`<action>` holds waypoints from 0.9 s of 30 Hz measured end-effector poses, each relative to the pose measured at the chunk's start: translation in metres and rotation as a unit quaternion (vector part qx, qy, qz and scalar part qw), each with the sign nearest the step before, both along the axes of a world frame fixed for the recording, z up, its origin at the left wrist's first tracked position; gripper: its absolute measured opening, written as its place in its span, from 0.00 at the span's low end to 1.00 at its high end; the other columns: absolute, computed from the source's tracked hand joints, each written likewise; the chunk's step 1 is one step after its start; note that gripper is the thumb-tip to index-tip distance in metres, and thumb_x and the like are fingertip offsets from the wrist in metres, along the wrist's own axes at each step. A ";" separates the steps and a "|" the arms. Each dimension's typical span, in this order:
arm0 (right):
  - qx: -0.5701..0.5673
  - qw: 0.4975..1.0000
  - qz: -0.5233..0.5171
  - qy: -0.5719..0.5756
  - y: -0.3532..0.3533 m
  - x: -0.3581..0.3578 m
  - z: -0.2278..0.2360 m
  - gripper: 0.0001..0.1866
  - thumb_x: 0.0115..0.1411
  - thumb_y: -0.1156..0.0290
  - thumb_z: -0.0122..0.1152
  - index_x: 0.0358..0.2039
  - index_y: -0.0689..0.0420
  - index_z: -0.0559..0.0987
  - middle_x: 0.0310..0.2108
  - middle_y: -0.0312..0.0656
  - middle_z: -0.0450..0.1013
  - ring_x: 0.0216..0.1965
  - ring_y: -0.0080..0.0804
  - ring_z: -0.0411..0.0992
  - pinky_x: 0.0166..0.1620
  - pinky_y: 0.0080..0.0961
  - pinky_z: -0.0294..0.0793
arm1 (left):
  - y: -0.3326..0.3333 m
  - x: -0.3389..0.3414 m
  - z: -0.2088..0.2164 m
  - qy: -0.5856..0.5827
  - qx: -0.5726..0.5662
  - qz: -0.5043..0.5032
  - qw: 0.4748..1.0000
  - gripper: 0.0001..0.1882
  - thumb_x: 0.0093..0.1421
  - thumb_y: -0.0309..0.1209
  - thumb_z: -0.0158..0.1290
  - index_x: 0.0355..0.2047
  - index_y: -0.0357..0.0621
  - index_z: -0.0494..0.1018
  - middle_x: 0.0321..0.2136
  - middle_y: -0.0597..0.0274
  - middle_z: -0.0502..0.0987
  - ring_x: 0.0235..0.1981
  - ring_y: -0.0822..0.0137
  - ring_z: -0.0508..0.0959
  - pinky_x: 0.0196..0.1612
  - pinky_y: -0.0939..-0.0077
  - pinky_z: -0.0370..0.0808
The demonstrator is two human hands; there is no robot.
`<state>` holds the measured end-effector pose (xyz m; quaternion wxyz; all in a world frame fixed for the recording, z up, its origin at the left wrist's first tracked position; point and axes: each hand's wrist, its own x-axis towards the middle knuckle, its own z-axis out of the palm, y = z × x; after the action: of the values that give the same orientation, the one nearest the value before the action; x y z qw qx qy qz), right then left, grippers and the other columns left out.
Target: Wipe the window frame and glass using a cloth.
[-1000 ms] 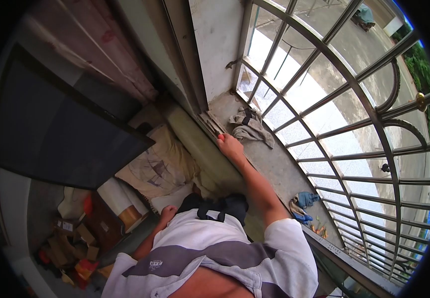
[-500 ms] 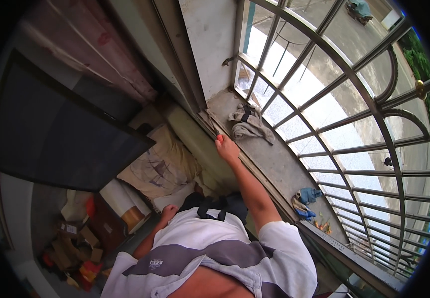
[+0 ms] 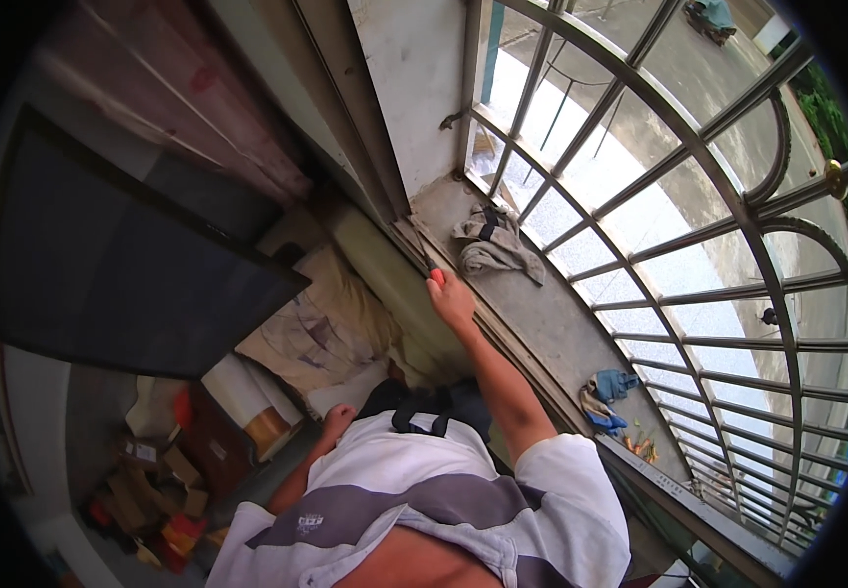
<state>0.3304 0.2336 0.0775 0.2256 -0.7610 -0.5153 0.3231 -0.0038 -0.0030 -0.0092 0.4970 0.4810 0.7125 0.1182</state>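
Right hand (image 3: 451,298) grips a red-handled tool (image 3: 436,274) over the window track (image 3: 533,372), apparently by its rear end so the thin shaft (image 3: 425,256) points freely along the track; left hand (image 3: 339,419) lies on the track's room side, finger closure indeterminable.

The right hand (image 3: 453,298) covers most of the red-handled tool (image 3: 436,274); only part of the grip and a thin dark shaft show, and the shaft's tip is too fine to tell whether it touches the window track (image 3: 410,235). The right forearm masks a stretch of that track. The fingers of the left hand (image 3: 339,421) are indistinct; any contents cannot be determined. The shirt (image 3: 394,461) is cut off at the near edge. At far left, the curtain (image 3: 189,98) is blurred. Small orange scraps (image 3: 645,449) on the sill, right, are unidentifiable. A covered bundle (image 3: 711,20) outside, far right, is cropped.
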 end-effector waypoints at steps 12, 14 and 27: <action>0.021 0.973 0.167 -0.157 0.079 0.026 0.013 0.12 0.50 0.60 0.49 0.33 0.50 0.74 0.25 0.46 0.73 0.29 0.44 0.73 0.30 0.40 0.70 | -0.013 -0.003 -0.002 0.000 0.017 0.016 1.000 0.11 0.51 0.34 0.50 0.29 0.39 0.74 0.23 0.58 0.76 0.26 0.69 0.75 0.31 0.75 0.71; 0.025 0.965 0.198 -0.170 0.084 0.032 0.022 0.10 0.48 0.63 0.49 0.27 0.50 0.77 0.25 0.46 0.74 0.29 0.43 0.73 0.30 0.38 0.70 | -0.015 -0.003 -0.001 0.001 0.023 0.016 1.000 0.11 0.51 0.34 0.50 0.29 0.39 0.74 0.23 0.58 0.76 0.26 0.69 0.75 0.31 0.75 0.71; -0.006 0.992 0.080 -0.099 0.007 0.021 -0.001 0.18 0.50 0.55 0.51 0.39 0.48 0.71 0.27 0.47 0.73 0.30 0.47 0.72 0.32 0.42 0.69 | 0.006 0.009 0.008 0.021 -0.014 -0.009 1.000 0.11 0.51 0.35 0.50 0.30 0.40 0.74 0.25 0.58 0.76 0.28 0.68 0.75 0.33 0.75 0.70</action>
<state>0.3518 0.2410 0.0760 0.1424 -0.7467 -0.5925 0.2667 0.0052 0.0030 -0.0011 0.4898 0.4826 0.7201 0.0934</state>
